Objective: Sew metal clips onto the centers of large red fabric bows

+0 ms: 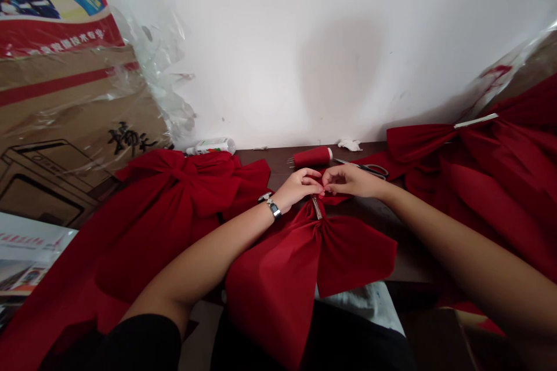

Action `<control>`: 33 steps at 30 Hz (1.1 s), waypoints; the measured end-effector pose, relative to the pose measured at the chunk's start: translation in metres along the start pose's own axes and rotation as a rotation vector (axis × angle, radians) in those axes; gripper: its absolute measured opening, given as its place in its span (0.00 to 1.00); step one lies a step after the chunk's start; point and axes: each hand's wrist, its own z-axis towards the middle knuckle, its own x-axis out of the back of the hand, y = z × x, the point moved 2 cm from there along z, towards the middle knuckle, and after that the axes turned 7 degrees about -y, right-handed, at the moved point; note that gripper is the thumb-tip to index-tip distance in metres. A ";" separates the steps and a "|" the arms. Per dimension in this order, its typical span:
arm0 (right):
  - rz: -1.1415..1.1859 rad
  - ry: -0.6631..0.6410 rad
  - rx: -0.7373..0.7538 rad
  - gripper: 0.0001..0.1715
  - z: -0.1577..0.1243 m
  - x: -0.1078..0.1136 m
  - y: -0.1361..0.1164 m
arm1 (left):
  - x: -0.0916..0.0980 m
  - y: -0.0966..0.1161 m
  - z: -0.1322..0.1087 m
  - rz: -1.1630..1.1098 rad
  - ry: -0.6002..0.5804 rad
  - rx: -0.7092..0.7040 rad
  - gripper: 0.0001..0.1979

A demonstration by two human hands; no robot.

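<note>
A red fabric bow (278,278) hangs over the table's front edge, its middle gathered in a silver metal clip (317,208). Just above the clip, my left hand (298,188) and my right hand (350,181) meet, fingertips pinched together. Between them shows a small bit of red fabric; any needle or thread there is too small to make out. A wristwatch (274,208) is on my left wrist. Behind the hands lies a spool of red thread (312,157) with several needles stuck out of its left end. Scissors (374,170) rest to its right.
Finished-looking red bows (183,185) are piled on the left. More red fabric (491,185) lies on the right, with a white strip (476,121) across it. A white bottle (212,146) and crumpled tissue (350,144) sit by the wall. A cardboard box (73,127) stands left.
</note>
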 end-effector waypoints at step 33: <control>0.056 0.073 -0.017 0.17 0.002 -0.008 -0.003 | 0.005 -0.004 0.003 -0.021 -0.045 -0.006 0.19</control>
